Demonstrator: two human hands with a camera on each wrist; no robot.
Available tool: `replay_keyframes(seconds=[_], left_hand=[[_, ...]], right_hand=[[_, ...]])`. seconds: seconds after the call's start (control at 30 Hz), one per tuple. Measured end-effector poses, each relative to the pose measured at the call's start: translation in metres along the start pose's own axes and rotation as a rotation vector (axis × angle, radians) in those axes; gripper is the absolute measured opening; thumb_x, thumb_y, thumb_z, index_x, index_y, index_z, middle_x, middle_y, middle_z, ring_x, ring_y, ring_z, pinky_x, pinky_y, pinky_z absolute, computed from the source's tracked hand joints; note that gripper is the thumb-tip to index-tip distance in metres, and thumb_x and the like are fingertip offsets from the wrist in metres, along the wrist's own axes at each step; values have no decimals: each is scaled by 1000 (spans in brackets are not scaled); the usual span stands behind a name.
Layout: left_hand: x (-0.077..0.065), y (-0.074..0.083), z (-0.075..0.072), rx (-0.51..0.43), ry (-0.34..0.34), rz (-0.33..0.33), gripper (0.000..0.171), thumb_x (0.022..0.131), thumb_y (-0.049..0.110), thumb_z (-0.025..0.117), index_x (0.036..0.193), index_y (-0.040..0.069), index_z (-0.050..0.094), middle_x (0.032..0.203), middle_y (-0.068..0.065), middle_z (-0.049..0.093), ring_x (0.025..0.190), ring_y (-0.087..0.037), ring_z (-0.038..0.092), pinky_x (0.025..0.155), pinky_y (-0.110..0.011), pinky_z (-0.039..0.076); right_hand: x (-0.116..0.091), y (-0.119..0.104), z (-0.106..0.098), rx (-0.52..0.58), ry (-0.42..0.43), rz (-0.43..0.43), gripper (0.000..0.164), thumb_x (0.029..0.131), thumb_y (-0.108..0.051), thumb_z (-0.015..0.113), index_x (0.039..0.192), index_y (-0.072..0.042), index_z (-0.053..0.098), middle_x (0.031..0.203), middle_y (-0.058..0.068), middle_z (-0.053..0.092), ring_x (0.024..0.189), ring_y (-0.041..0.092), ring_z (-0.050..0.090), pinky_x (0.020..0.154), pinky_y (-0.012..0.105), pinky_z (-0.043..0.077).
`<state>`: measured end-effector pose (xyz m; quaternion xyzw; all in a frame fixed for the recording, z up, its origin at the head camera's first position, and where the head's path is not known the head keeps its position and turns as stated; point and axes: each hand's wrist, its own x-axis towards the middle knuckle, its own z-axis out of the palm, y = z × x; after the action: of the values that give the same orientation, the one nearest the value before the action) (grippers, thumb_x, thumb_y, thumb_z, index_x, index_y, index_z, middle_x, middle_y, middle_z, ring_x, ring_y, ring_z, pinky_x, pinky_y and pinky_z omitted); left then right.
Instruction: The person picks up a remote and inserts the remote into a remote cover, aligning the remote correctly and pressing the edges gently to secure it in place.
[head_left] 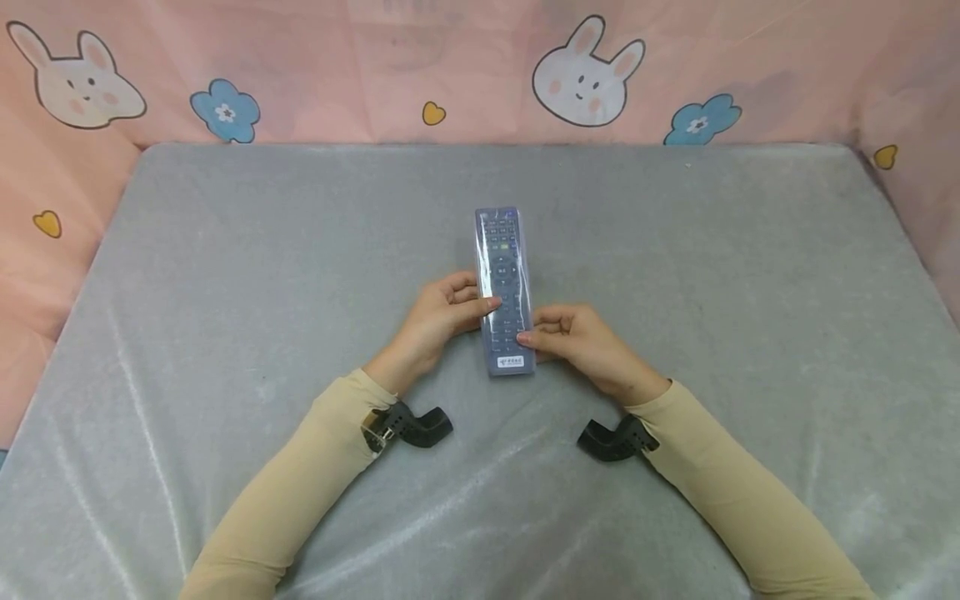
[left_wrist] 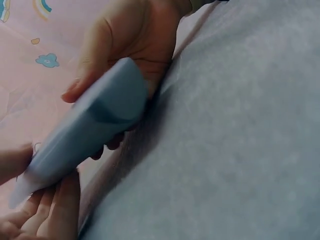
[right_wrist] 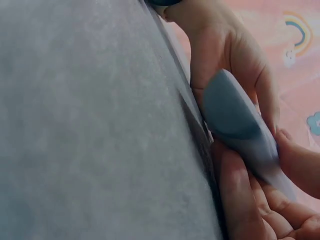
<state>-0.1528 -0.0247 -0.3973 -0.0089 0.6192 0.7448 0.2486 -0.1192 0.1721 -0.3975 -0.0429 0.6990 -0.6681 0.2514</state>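
Note:
A dark grey remote control (head_left: pixel 504 287) in a shiny clear plastic sleeve is held upright lengthwise over the table, its buttons facing up in the head view. My left hand (head_left: pixel 442 315) grips its left side, thumb on the front and fingers behind. Lower on the right side, my right hand (head_left: pixel 576 337) pinches it the same way, its thumb just above the white label. Both wrist views show the remote's end nearest me, the remote (left_wrist: pixel 90 122) blurred in the left one and the remote (right_wrist: pixel 240 120) between both hands in the right one.
A grey velvety cloth (head_left: pixel 262 292) with creases covers the table. Pink cloth (head_left: pixel 315 75) printed with rabbits, flowers and hearts hangs round the back and sides. Black curved mounts (head_left: pixel 423 427) sit on both beige sleeves (head_left: pixel 300 475) at the wrists.

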Motion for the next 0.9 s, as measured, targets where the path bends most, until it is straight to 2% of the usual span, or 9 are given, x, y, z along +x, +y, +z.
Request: replay_keyframes(seconds=[0.13,0.23,0.5,0.7,0.9], left_hand=[[1,-1,-1,52,-76,-28,52,84,-8,61,133,-9,42,125,-25,56,102,-26,63,88,-32,51],[1,-1,-1,59,-90,-35,54,85,-7,61,134,-9,40,126,-25,55,108,-31,60,90,-32,50],[1,0,-4,37,-93,-52,53,87,-5,61,135,-7,41,126,-24,55,103,-24,62,91,-32,49],[1,4,-12,17,-142,-87,59,85,-10,60,139,-8,36,131,-25,51,113,-33,56,93,-32,48],[2,6,-16,46,-169,-117,58,84,-13,60,137,-10,37,130,-27,51,109,-31,59,91,-31,49]], right_hand=[[0,0,0,42,25,-13,27,90,5,56,110,23,53,91,12,70,83,13,68,76,32,56],[1,0,0,48,41,-3,29,91,5,54,112,24,51,92,13,70,83,12,68,75,31,56],[2,-2,3,24,98,42,28,91,2,58,108,23,54,80,8,69,66,11,66,62,29,57],[2,-1,4,16,118,33,26,89,3,59,106,23,55,81,9,68,69,10,66,64,29,57],[1,0,3,15,86,27,28,87,5,60,108,23,54,86,14,69,73,11,66,67,30,57]])
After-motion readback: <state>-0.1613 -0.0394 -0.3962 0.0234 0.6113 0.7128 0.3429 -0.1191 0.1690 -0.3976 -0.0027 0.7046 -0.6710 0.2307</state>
